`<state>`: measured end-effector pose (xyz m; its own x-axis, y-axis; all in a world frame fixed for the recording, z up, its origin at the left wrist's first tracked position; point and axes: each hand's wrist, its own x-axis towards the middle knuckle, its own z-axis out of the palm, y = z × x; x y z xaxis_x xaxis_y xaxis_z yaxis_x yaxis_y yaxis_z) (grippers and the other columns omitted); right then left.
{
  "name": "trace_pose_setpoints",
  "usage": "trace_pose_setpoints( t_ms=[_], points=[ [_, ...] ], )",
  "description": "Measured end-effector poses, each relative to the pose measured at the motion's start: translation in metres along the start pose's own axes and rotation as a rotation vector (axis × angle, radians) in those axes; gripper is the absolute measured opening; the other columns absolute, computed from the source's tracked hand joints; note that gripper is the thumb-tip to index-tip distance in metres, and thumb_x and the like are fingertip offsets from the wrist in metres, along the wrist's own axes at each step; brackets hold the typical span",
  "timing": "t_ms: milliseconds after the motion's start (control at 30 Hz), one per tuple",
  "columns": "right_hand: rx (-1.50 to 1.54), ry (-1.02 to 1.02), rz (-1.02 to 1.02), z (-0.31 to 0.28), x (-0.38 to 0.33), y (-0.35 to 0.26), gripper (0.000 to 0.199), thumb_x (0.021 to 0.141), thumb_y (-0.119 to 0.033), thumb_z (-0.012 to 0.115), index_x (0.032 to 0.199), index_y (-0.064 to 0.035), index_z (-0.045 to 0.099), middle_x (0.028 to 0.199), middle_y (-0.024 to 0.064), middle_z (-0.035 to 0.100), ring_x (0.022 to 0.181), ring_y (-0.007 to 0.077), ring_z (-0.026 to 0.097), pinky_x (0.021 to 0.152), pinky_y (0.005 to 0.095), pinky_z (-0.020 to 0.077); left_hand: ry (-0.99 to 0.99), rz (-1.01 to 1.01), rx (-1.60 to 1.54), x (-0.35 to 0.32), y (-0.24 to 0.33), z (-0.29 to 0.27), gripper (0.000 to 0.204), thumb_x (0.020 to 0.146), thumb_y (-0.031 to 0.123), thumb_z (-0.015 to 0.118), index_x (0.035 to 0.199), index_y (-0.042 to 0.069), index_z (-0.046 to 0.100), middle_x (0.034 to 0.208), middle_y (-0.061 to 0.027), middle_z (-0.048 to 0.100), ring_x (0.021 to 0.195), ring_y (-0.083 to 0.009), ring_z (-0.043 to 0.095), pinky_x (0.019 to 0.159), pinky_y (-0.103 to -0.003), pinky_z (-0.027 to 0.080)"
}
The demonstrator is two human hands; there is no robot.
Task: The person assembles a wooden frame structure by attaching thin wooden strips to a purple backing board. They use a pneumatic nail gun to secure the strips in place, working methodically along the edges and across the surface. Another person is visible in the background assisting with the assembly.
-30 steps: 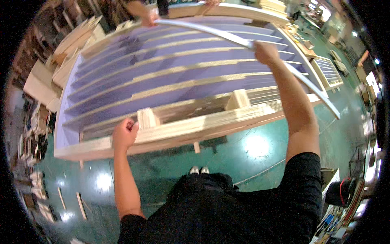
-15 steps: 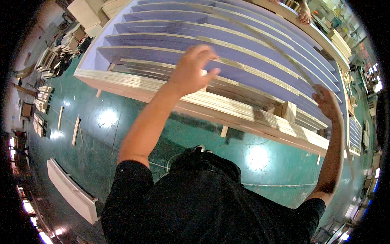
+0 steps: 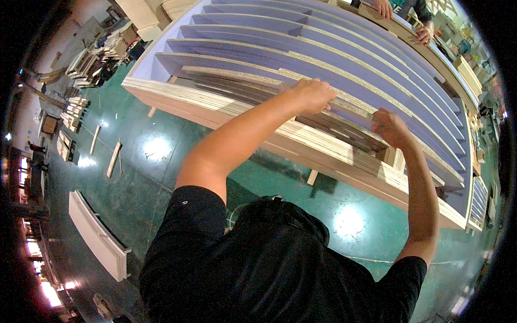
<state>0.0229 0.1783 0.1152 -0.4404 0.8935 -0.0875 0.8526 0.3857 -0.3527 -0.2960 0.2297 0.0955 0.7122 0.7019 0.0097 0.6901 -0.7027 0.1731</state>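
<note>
A large wooden frame [image 3: 177, 99] lies in front of me, its layered plywood near edge toward my body. Inside run several long lilac-faced slats [image 3: 242, 48] with pale upper edges. My left hand [image 3: 315, 96] is closed, fingers curled down, over the near part of the frame. To its right my right hand [image 3: 391, 127] is closed too, knuckles up. A long thin wooden strip [image 3: 353, 112] spans between the two hands and both grip it; my fingers partly hide it. Below my right hand a short wooden block [image 3: 397, 159] sits between the near boards.
Across the frame, another person's hands [image 3: 424, 35] rest on its far edge. Green floor surrounds the frame, with loose wooden sticks [image 3: 114, 160] and a white curved panel [image 3: 97, 234] at left. Stacked boards [image 3: 142, 16] stand at the far left corner.
The long strip, slanting up across the frame in my right hand before, is now low between both hands. My left hand has closed on it; my right hand has come inward. A co-worker's hands show more.
</note>
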Motion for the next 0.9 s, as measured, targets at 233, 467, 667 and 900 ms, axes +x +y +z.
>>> trace_pose_setpoints(
  t_ms=[233,467,667,900],
  points=[
    [0.086,-0.046,0.179,0.044,-0.007,0.048,0.032,0.092,-0.017,0.070,0.118,-0.0002,0.063,0.112,0.0205,0.067,0.107,0.0383,0.064,0.092,0.0463,0.0505,0.011,0.025,-0.030,0.016,0.012,0.034,0.022,0.089,0.020,0.069,0.105,0.005,0.069,0.105,-0.0213,0.068,0.103,-0.0417,0.066,0.084,-0.055,0.055],
    [-0.146,-0.035,0.279,0.044,-0.003,-0.018,0.029,0.093,-0.024,0.064,0.115,-0.0054,0.061,0.104,0.0222,0.070,0.101,0.0436,0.066,0.085,0.0540,0.0536,0.022,-0.095,0.108,-0.009,0.006,0.024,0.015,0.095,0.014,0.059,0.108,0.006,0.061,0.105,-0.0194,0.070,0.101,-0.0401,0.067,0.082,-0.055,0.052],
    [-0.162,0.087,0.265,0.049,-0.005,-0.039,0.025,0.091,-0.023,0.068,0.111,-0.0101,0.062,0.103,0.0147,0.072,0.101,0.0384,0.068,0.079,0.0520,0.0547,0.017,-0.087,0.144,-0.024,0.003,0.012,0.026,0.087,0.016,0.073,0.105,0.006,0.057,0.107,-0.0171,0.068,0.105,-0.0397,0.064,0.084,-0.054,0.051],
    [-0.189,0.097,0.339,0.044,-0.020,-0.038,0.021,0.088,-0.019,0.067,0.107,-0.0121,0.062,0.099,0.0123,0.072,0.100,0.0367,0.069,0.079,0.0517,0.0534,0.056,-0.045,0.132,-0.017,0.012,0.022,0.029,0.085,0.018,0.075,0.104,0.006,0.057,0.104,-0.0177,0.068,0.102,-0.0403,0.065,0.082,-0.054,0.051]
  ],
)
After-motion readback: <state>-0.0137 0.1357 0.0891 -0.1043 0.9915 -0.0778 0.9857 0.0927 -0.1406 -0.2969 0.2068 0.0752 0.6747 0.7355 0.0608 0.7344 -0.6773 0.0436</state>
